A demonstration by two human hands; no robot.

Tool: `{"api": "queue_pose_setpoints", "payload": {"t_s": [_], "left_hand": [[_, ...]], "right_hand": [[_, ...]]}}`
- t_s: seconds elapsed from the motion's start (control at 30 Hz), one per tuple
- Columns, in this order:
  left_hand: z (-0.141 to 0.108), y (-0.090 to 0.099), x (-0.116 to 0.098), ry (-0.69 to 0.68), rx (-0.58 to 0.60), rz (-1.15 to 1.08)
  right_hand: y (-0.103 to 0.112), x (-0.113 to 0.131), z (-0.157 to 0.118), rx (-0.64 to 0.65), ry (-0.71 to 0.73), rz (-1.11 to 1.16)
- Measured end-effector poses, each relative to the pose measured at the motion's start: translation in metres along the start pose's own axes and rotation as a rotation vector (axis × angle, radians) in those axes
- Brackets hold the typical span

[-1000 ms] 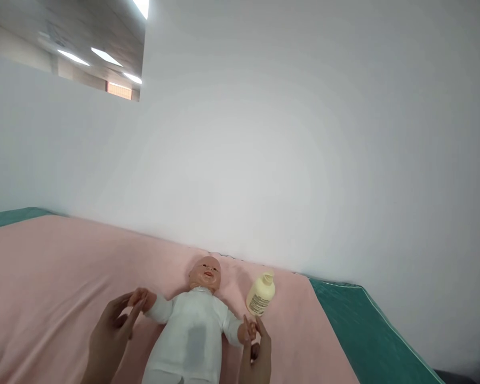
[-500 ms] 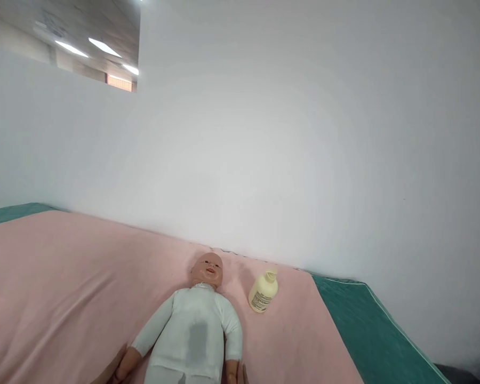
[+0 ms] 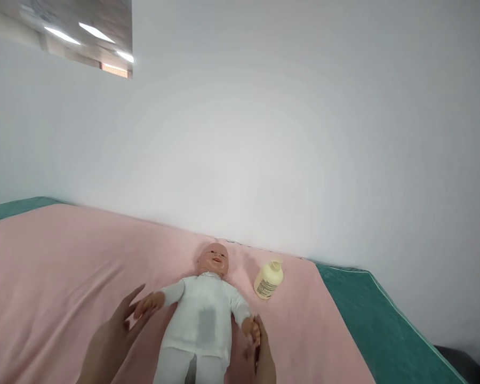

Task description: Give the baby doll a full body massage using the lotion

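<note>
A baby doll [image 3: 198, 309] in a white cloth body suit lies on its back, with a grey patch on its belly. Its arms are raised out to the sides. My left hand [image 3: 114, 333] has thumb and fingers around the doll's hand on the left. On the other side, my right hand [image 3: 265, 354] grips the doll's other hand, its fingers partly hidden. A pale yellow pump bottle [image 3: 269, 280] with printed text stands beside the doll's shoulder, apart from my right hand.
A pink sheet [image 3: 80, 256] with some creases lies under the doll. Green padding [image 3: 348, 304] shows past the sheet on the right and at the far left. A white wall [image 3: 240, 133] rises directly behind, with ceiling lights visible over it at upper left.
Both my hands have come up further into view, lifting the doll's hands outward and upward. The doll's arms were lower, along its sides. The bottle stays put; the view has shifted slightly.
</note>
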State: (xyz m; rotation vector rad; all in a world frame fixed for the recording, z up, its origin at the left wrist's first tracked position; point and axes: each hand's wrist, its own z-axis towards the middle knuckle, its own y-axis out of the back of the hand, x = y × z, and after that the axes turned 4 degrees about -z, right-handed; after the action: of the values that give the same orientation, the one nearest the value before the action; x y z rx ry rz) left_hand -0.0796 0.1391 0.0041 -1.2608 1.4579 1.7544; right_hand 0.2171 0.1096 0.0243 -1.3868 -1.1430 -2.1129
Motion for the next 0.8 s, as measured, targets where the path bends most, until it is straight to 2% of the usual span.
{"api": "queue_pose_setpoints", "payload": {"t_s": [0.07, 0.13, 0.23, 0.3, 0.4, 0.53, 0.67, 0.8], "left_hand": [[0.017, -0.005, -0.02, -0.062, 0.007, -0.002], [0.037, -0.014, -0.04, -0.13, 0.016, -0.054], [0.068, -0.032, -0.064, -0.161, 0.118, -0.13], [0.088, -0.046, -0.071, -0.178, 0.166, -0.175], [0.117, -0.068, -0.07, -0.118, 0.269, -0.184], [0.143, -0.096, -0.056, -0.064, 0.297, -0.15], [0.151, -0.113, -0.043, -0.005, 0.35, -0.162], [0.153, -0.116, -0.034, 0.046, 0.411, -0.195]], "right_hand": [[0.017, 0.0, -0.002, 0.059, -0.003, 0.012], [0.019, 0.009, 0.01, 0.125, 0.029, 0.037], [0.002, 0.027, 0.045, 0.15, 0.163, 0.03], [-0.014, 0.036, 0.071, 0.128, 0.246, -0.032], [-0.032, 0.04, 0.1, 0.162, 0.182, -0.196], [-0.044, 0.036, 0.119, 0.194, 0.108, -0.266], [-0.047, 0.03, 0.127, 0.237, 0.06, -0.287], [-0.054, 0.029, 0.128, 0.259, 0.056, -0.28]]}}
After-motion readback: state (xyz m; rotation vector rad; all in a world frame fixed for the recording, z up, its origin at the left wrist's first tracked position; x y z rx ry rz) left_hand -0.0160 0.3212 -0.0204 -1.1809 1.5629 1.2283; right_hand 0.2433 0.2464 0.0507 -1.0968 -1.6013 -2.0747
